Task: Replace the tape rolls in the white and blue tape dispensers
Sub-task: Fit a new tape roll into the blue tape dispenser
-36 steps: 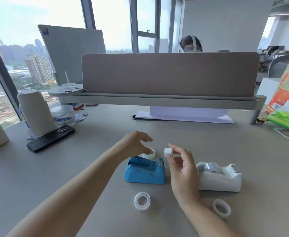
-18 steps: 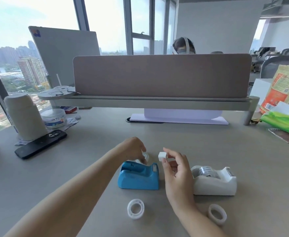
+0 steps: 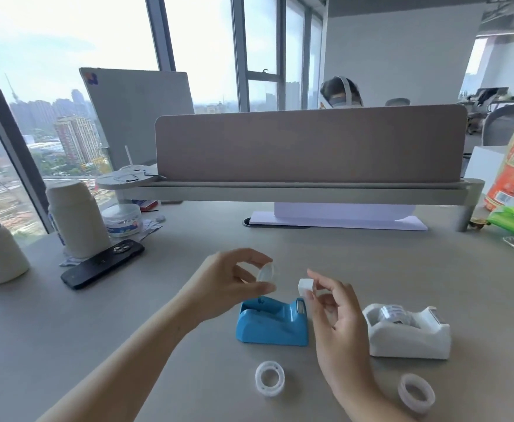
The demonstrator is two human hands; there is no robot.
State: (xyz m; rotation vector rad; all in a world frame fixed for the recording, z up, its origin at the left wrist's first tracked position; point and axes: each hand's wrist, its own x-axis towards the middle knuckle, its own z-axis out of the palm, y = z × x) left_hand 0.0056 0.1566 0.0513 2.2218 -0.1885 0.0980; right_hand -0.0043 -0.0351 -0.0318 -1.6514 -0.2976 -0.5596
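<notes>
Tape ring [image 3: 267, 275], nearly spent and clear, is pinched in the left hand [image 3: 234, 284] just above the blue dispenser [image 3: 272, 325] at centre frame, while the right hand [image 3: 335, 312] clamps the small white hub [image 3: 305, 287] beside it. White dispenser [image 3: 408, 335] at right still carries its roll. Judged next: set the ring aside, then seat the hub squarely in the fresh roll [image 3: 269, 378] on the desk [image 3: 371, 263] below.
</notes>
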